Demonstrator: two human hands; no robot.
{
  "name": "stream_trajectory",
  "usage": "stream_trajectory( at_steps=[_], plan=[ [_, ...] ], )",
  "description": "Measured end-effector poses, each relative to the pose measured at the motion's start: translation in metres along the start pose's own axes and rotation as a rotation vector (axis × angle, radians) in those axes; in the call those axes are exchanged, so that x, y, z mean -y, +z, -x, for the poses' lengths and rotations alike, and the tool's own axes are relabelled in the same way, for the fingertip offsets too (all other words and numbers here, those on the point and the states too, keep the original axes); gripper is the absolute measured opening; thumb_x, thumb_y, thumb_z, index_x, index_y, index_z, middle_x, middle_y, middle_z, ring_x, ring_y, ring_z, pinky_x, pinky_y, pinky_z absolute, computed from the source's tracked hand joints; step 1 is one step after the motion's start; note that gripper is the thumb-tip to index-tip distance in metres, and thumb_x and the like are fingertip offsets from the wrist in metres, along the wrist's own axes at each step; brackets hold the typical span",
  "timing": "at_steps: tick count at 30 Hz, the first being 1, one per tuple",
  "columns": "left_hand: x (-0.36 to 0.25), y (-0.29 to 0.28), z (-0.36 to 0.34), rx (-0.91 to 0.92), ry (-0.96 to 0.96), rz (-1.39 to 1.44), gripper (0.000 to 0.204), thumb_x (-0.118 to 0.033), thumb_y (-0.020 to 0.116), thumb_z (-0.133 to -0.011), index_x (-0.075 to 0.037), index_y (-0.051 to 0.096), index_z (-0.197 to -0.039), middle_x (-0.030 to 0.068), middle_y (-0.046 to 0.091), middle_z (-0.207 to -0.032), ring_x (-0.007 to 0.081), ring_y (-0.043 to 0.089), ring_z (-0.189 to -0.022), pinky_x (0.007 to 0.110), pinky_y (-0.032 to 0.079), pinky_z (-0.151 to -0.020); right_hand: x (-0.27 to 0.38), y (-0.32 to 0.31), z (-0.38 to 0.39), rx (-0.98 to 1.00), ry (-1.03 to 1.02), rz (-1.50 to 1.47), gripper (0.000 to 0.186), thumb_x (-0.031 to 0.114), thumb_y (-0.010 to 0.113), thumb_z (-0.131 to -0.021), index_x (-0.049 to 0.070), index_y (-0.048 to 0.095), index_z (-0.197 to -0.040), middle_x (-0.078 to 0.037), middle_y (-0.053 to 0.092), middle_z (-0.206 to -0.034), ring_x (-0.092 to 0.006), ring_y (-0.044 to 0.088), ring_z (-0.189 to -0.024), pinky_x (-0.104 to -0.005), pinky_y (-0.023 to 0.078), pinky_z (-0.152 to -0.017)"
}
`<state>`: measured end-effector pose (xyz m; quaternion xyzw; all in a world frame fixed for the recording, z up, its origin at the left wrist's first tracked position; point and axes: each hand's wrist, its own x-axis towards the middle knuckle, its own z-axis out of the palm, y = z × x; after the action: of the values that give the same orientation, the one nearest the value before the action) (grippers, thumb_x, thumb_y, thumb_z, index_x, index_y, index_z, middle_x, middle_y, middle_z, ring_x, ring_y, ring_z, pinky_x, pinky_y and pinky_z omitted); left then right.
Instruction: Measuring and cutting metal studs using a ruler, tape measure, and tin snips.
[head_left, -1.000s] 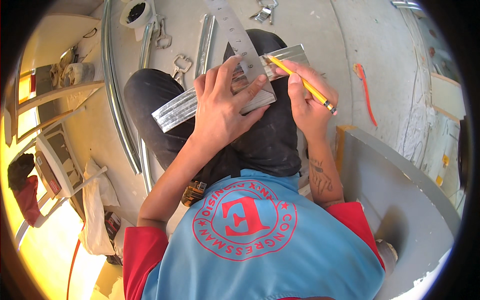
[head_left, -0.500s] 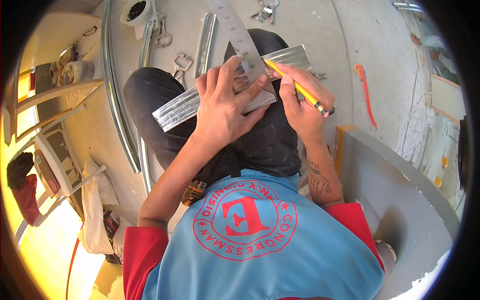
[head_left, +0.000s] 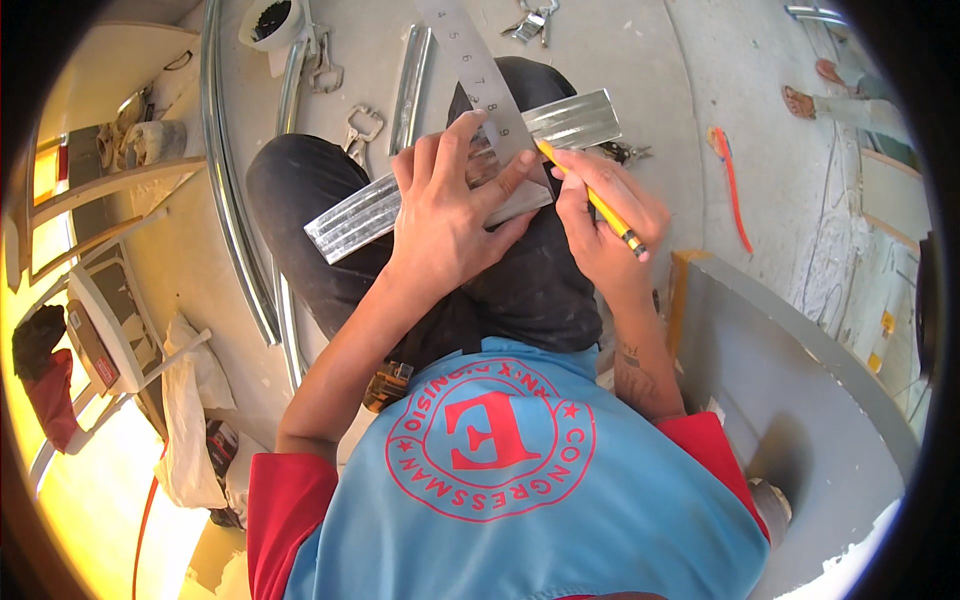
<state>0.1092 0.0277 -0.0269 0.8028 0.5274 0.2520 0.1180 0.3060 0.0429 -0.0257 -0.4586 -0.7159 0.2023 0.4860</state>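
Note:
Across my thighs lies a short ribbed length of silvery metal channel (head_left: pixel 350 222), slanting up to the right. A flat steel ruler (head_left: pixel 470 62) crosses it and points away from me. My left hand (head_left: pixel 445 200) is closed over both, thumb and forefinger pressing the ruler against the channel. In my right hand (head_left: pixel 612 215) is a yellow pencil (head_left: pixel 603 207), its tip at the ruler's right edge on the channel. My left palm and fingers hide the middle of the channel.
Long metal channels (head_left: pixel 228 190) lie on the floor to the left, near locking clamps (head_left: pixel 362 128) and a white bucket (head_left: pixel 270 22) with dark pieces. A grey curved panel (head_left: pixel 790 350) stands at my right. Beyond it lie an orange strap (head_left: pixel 733 190) and a person's foot (head_left: pixel 798 103).
The pencil tip has slid slightly down and right along the ruler's edge, my right hand moving with it. My left hand stays put. A person's feet have come into view at the far right.

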Motion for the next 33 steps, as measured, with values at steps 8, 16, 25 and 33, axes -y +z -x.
stream_trajectory(
  at_steps=[8,16,25,33],
  plan=[
    [0.002,0.002,0.000,-0.022,0.019,0.012,0.067,-0.028,0.096,-0.066,-0.029,0.081,-0.131,0.0161,0.053,-0.149,0.0348,0.055,-0.126,0.050,0.038,-0.107,0.002,0.000,0.006,-0.001,-0.052,0.047,0.030,-0.008,0.072,-0.087,-0.001,0.077,-0.116,-0.015,0.079,-0.101,-0.0267,0.077,-0.084,-0.0341,0.062,-0.073],
    [0.001,-0.001,-0.002,-0.010,0.020,0.042,0.064,-0.028,0.096,-0.066,-0.028,0.082,-0.128,0.0163,0.053,-0.149,0.0352,0.055,-0.126,0.050,0.038,-0.107,0.007,0.003,-0.006,-0.005,-0.008,0.007,0.028,-0.007,0.073,-0.086,-0.002,0.076,-0.113,-0.016,0.078,-0.100,-0.0292,0.076,-0.083,-0.0361,0.061,-0.072],
    [0.001,-0.002,-0.002,-0.028,0.060,0.027,0.063,-0.029,0.095,-0.068,-0.027,0.080,-0.130,0.0162,0.051,-0.150,0.0353,0.053,-0.125,0.050,0.040,-0.104,0.009,0.006,-0.018,0.063,-0.006,0.070,0.025,-0.005,0.070,-0.092,-0.002,0.077,-0.116,-0.017,0.079,-0.102,-0.0289,0.078,-0.086,-0.0361,0.062,-0.075],
    [0.004,-0.003,-0.001,-0.020,0.015,0.047,0.067,-0.028,0.098,-0.065,-0.028,0.081,-0.130,0.0145,0.053,-0.150,0.0329,0.057,-0.120,0.049,0.040,-0.107,0.030,-0.047,0.025,0.078,0.206,0.035,0.006,0.000,0.071,-0.091,-0.001,0.070,-0.097,-0.012,0.073,-0.086,-0.0248,0.070,-0.072,-0.0351,0.055,-0.065]
  ],
)
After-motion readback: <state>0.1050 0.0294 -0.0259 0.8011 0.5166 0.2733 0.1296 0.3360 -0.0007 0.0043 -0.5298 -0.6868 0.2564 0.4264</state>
